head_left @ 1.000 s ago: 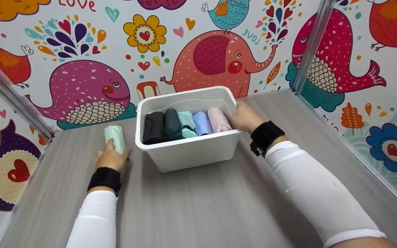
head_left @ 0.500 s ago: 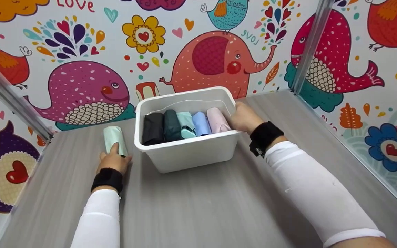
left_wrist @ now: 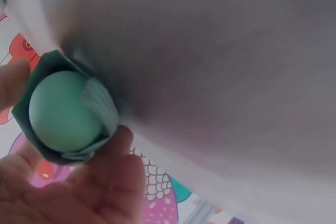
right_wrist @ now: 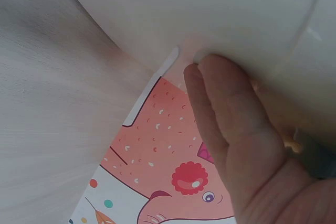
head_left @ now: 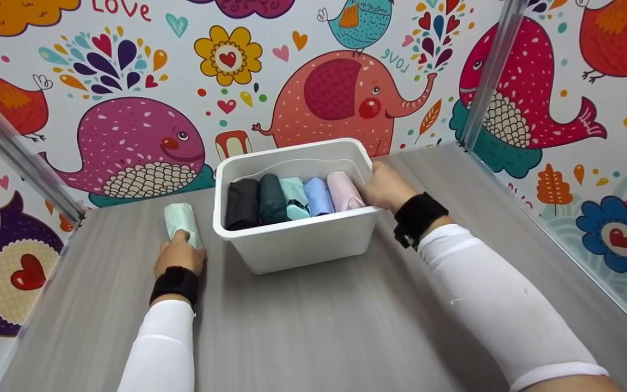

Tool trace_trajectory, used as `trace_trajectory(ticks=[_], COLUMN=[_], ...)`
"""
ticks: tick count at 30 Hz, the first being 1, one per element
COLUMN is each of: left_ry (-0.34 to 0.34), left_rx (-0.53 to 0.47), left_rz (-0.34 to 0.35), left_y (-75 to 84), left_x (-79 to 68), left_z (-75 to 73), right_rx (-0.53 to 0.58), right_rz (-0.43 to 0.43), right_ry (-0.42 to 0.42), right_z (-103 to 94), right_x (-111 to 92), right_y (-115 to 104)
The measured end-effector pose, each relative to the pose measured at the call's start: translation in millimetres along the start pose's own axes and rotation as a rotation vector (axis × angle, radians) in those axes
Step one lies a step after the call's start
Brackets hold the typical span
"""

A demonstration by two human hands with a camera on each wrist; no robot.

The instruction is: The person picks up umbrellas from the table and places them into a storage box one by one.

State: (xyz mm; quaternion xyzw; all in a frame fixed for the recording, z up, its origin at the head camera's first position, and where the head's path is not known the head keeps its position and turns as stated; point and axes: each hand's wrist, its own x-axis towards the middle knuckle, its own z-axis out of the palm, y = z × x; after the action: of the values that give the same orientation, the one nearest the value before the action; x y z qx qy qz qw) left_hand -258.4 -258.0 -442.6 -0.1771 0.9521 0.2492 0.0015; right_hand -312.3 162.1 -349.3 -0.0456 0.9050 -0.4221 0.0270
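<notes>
A mint-green folded umbrella (head_left: pixel 180 220) lies on the table left of the white bin (head_left: pixel 302 245). My left hand (head_left: pixel 179 257) grips its near end, thumb on one side and fingers on the other. In the left wrist view the umbrella's round handle end (left_wrist: pixel 65 111) shows, ringed by loose fabric. My right hand (head_left: pixel 388 186) holds the bin's right rim, fingers (right_wrist: pixel 231 98) along the outer wall; the thumb is mostly hidden. Inside the bin stand rolled umbrellas in a row: black (head_left: pixel 243 204), dark green (head_left: pixel 272 198), mint (head_left: pixel 295 198), blue (head_left: pixel 319 196) and pink (head_left: pixel 344 190).
The grey wood-grain table (head_left: pixel 302 326) stretches in front of the bin. Walls printed with cartoon animals (head_left: pixel 335 92) close off the back and both sides, with metal strips (head_left: pixel 490 76) at the corners.
My left hand's fingers have closed in around the umbrella's near end, and the hand has shifted slightly right and nearer. The umbrella has slid a little nearer. My right hand and the bin stay put.
</notes>
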Motion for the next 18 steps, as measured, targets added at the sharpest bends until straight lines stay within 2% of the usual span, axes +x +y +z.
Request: trace_trajectory(ticks=[8,14,18], left_ry=[0.078,0.093,0.096], left_rx=[-0.022,-0.061,-0.054], left_rz=[-0.003,-0.033,-0.034], left_y=[-0.8,-3.6,-5.2], left_x=[-5.3,-8.5,-11.0], left_z=[6.3,10.2,10.5], right_rx=[-0.018,-0.031,-0.03], right_rz=[-0.015,-0.004,-0.004], right_ry=[0.005,0.006,0.002], right_z=[-0.4,-0.9,-1.2], right_x=[0.0,0.1,0.3], right_y=[0.2,0.1,0.2])
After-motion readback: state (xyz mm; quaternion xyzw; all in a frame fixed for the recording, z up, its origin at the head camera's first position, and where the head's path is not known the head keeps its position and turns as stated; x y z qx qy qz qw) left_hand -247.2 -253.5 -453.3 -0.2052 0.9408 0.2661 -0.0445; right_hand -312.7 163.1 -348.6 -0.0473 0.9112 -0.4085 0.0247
